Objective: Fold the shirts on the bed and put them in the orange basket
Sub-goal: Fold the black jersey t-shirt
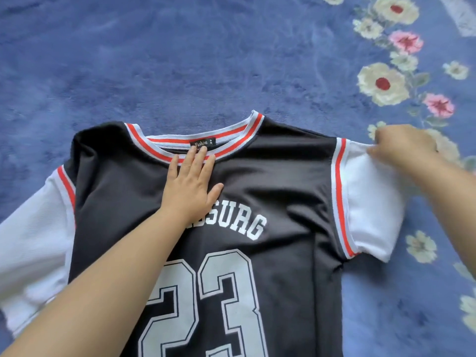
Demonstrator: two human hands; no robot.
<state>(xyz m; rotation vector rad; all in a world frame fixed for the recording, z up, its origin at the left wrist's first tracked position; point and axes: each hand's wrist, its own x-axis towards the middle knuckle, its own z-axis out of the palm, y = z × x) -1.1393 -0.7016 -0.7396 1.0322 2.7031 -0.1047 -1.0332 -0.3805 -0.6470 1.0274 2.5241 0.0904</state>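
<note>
Currently spreading stage, by the look of it: black shirt (270, 202) with a white "23" lies face up on the bed (154, 60), collar away from the person, not yet folded. Left hand (192, 185) lies flat and open on the chest just below the collar (206, 140), fingertips reaching the label, pinning the cloth. Right hand (401, 148) pinches the upper edge of the white right sleeve (373, 202), fingers curled on the fabric, apparently drawing it outward. To do this well: keep the left palm pressing so the body does not slide, pull the sleeve taut and level with the shoulder seam, then fold it in along the red-striped armhole. Creases run diagonally from the pinning hand toward the pinched sleeve; these want smoothing first. Left sleeve (33, 243), far on the other side of the left forearm, sits bunched at the shoulder and needs the same treatment. Around: blue plush cover with a flower border beyond the right hand. Nothing lies on the shirt. Orange basket not in view, so its direction cannot be told.
</note>
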